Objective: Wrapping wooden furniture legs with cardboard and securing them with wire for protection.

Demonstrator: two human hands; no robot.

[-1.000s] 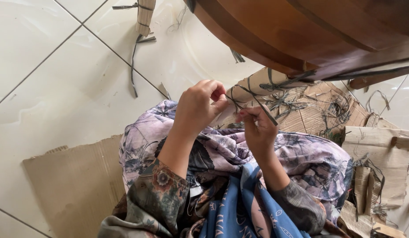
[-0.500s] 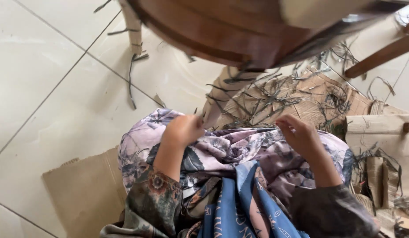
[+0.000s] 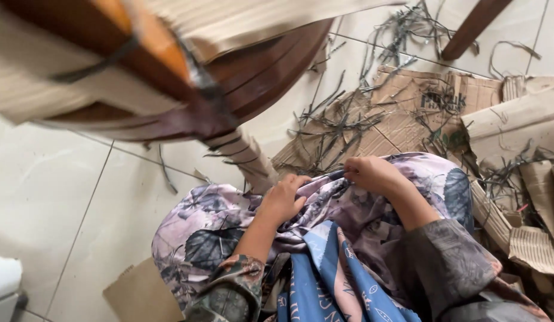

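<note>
Both hands on lap, left hand (image 3: 284, 200), right hand (image 3: 372, 174), floral skirt (image 3: 211, 220) beneath

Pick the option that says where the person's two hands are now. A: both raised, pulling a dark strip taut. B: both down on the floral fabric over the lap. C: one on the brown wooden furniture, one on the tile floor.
B: the left hand and right hand both rest on the floral fabric over the lap, neither lifted.
</note>
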